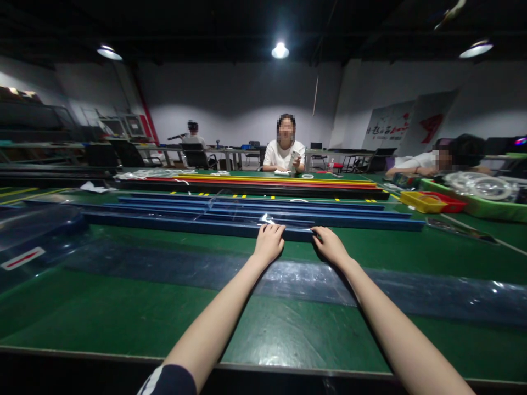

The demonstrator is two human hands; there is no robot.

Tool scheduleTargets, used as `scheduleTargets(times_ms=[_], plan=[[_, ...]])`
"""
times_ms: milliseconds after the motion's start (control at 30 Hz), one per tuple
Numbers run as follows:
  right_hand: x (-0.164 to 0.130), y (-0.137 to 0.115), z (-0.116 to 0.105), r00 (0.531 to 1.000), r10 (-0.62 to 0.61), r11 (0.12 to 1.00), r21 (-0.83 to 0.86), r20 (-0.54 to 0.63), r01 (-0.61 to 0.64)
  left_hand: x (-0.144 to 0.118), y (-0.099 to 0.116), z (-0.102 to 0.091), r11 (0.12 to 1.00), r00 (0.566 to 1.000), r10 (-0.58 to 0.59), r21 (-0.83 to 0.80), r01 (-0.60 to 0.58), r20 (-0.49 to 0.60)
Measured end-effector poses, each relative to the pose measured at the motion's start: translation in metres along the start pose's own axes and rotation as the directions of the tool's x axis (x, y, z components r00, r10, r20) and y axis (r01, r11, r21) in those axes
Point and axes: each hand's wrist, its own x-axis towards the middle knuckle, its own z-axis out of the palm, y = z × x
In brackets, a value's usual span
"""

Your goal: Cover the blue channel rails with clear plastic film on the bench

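My left hand (269,241) is closed over the near edge of a long blue bar (197,226), its fingers bent across the top. My right hand (329,244) grips the right end of the same bar between thumb and fingers. Behind it lie several more long blue bars (354,221), roughly parallel. A long clear plastic sleeve (304,280) lies flat across the green table (288,337), between the bar and the table's near edge. To the left, bunched clear plastic (45,233) bears a label with a red arrow (22,258).
Red, yellow and black bars (263,182) lie farther back. At the right are a yellow tray (422,201), a red tray (453,203) and a green basket (498,208) holding coiled white material. One person (284,153) sits across the table; another leans in at the right.
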Motion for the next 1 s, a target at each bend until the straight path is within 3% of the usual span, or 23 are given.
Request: scheduleTargets(times_ms=[700,1000], plan=[[0.001,0.013,0.001,0.983,0.182,0.954,0.251,-0.036,-0.167,0.006,-0.007,0.005,0.998,0.999,0.020,0.054,-0.022,0.029],[0.000,0.012,0.001,0.987,0.162,0.945,0.291,-0.021,-0.149,0.008,-0.033,-0.005,0.999,1.000,-0.012,0.035,0.011,0.027]])
